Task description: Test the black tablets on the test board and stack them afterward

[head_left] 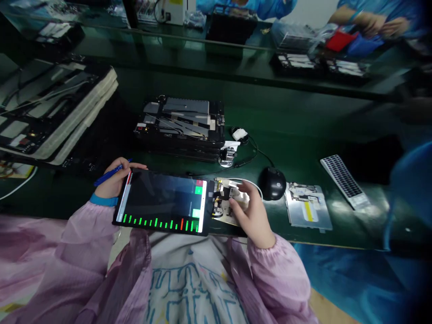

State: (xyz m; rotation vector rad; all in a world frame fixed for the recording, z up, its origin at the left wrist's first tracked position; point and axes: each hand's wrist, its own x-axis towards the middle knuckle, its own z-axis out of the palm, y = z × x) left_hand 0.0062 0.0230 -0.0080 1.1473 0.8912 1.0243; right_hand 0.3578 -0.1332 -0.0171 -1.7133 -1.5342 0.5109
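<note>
A lit tablet screen [162, 198], showing green bars and one red bar, lies tilted at the table's front edge. My left hand [114, 177] is closed on its left edge, with a blue pen [110, 174] tucked between the fingers. A short dark flat cable [221, 195] joins the screen's right side to a metal plate carrying a circuit board [219, 212]. Over that plate, my right hand [251, 213] has its thumb and fingers bent around the cable's end; what is between the fingertips is partly hidden. A white cable [258, 188] curves behind this hand.
Stacked black device housings [182, 121] stand behind the screen, with a larger pile [50, 108] at left. To the right are a black mouse [272, 183], another metal plate [307, 204] and a white keyboard [344, 180]. Co-workers' hands [374, 24] show beyond the shelf [256, 74].
</note>
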